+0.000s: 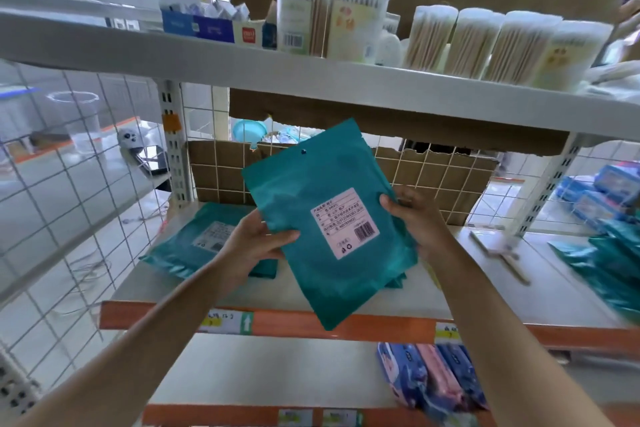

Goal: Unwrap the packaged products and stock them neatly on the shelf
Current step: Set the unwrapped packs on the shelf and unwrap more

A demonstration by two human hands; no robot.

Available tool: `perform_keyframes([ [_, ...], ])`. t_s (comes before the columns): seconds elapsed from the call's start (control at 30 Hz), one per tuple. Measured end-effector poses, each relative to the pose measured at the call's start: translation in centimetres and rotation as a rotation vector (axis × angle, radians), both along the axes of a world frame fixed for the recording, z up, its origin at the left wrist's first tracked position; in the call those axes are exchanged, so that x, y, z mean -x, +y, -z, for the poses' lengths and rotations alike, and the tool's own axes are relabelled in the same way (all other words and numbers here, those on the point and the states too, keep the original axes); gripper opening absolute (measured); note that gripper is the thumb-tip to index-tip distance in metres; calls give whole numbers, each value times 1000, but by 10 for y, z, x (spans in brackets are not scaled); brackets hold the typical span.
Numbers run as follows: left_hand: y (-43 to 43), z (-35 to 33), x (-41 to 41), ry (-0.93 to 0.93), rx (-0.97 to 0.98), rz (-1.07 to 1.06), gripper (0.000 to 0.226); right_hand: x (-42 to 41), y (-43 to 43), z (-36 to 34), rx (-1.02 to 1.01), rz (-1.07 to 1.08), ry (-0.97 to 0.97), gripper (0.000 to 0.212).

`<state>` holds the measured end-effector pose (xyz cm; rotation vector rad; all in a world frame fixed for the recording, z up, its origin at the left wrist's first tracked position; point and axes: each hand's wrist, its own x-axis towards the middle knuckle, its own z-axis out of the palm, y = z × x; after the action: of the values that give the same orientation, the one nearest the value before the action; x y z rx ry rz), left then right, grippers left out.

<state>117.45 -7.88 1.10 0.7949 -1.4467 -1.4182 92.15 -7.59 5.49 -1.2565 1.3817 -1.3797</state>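
Both hands hold a teal flat pouch [311, 204] with a pale pink barcode label, tilted and raised above the middle shelf [485, 288]. My left hand [258, 241] grips its left edge, thumb on the front. My right hand [414, 218] grips its right edge, and more teal packs seem stacked behind the front one. Another teal pouch [201, 243] lies flat on the shelf at the left, partly hidden by my left hand.
Several teal packs [613, 267] and blue packets [602, 194] lie at the right end. Tubs of cotton swabs [363, 14] line the upper shelf. Wet-wipe packs [433, 378] stand on the lower shelf. Wire mesh and a cardboard box [433, 170] back the shelf. A wooden stick [502, 256] lies right of my hands.
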Motion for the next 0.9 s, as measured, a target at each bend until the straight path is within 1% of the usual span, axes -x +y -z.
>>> perform_keyframes([
  [0.07, 4, -2, 10, 43, -10, -98, 41, -3, 2, 7, 7, 25, 23, 10],
  [0.1, 6, -1, 12, 50, -20, -132, 35, -3, 3, 11, 22, 67, 53, 12],
  [0.13, 9, -2, 15, 57, -37, -153, 34, -2, 3, 16, 43, 128, 135, 18],
  [0.2, 13, -3, 19, 57, -51, -188, 33, -2, 10, 25, 112, 225, 441, 44],
  [0.23, 15, -3, 21, 52, -43, -198, 33, -4, 16, 30, 164, 212, 575, 55],
  [0.27, 17, -6, 24, 53, -33, -206, 34, -10, 25, 32, 220, 150, 650, 63],
  [0.33, 19, -9, 33, 67, -17, -228, 35, -25, 42, 44, 254, -35, 693, 78],
  [0.4, 21, -14, 44, 71, -15, -276, 37, -40, 53, 60, 194, -162, 737, 97],
  [0.47, 23, -16, 54, 47, -5, -318, 40, -48, 58, 72, 155, -199, 767, 112],
  [0.5, 23, -16, 58, 34, 0, -332, 41, -50, 59, 76, 154, -199, 749, 114],
  [0.53, 24, -16, 62, 31, -3, -343, 42, -52, 61, 76, 176, -187, 732, 111],
  [0.6, 24, -16, 69, 46, -24, -351, 41, -53, 62, 76, 275, -90, 737, 85],
  [0.67, 24, -16, 74, 65, -45, -341, 41, -51, 61, 77, 395, 74, 752, 61],
  [0.77, 25, -21, 80, 97, -70, -269, 53, -48, 61, 75, 458, 186, 705, 38],
  [0.83, 26, -23, 82, 86, -63, -189, 64, -43, 61, 75, 411, 213, 592, 25],
  [0.9, 25, -20, 81, 20, 8, -142, 73, -35, 60, 73, 363, 201, 424, 19],
])
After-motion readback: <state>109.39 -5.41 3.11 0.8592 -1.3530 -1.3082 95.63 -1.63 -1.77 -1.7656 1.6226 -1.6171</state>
